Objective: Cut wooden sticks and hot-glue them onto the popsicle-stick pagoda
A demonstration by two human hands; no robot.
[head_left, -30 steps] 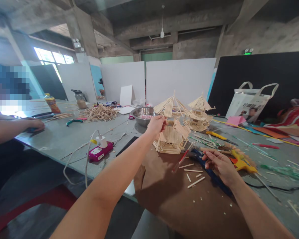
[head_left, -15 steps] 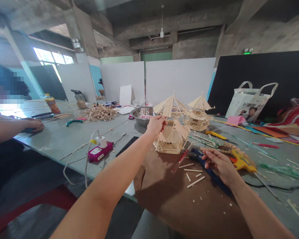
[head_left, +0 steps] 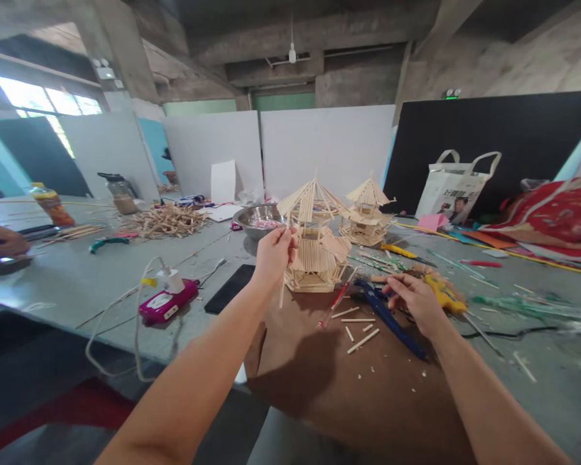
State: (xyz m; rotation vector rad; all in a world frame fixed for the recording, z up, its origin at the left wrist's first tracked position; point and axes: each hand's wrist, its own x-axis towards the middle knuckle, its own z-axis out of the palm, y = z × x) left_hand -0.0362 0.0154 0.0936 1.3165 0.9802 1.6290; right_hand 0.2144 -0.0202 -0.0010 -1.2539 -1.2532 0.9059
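Observation:
My left hand (head_left: 275, 257) pinches a thin wooden stick (head_left: 281, 296), which points nearly straight down in front of the nearer stick pavilion model (head_left: 314, 265). This model has a peaked stick roof over a layered base. Behind it, to the right, stands a second pavilion model (head_left: 365, 216). My right hand (head_left: 414, 298) is closed at the fingertips above blue-handled pliers (head_left: 392, 323). A short pale piece shows by those fingertips, but I cannot tell whether they hold it. Beyond that hand lies a yellow glue gun (head_left: 444, 296). Short cut sticks (head_left: 363, 341) lie on a brown board (head_left: 310, 361).
Left of my arm are a black phone (head_left: 230, 289) and a purple power strip (head_left: 168, 302) with cables. Farther back are a metal bowl (head_left: 256, 221) and a stick pile (head_left: 167, 223). Yellow-handled cutters (head_left: 401, 250) lie right of the models. Another person's hand (head_left: 7, 242) is far left.
The view has turned, so most things sit farther left. My left hand has drawn back a little from the nearer model, and the stick in it now shows clearly. The right hand stays by the pliers.

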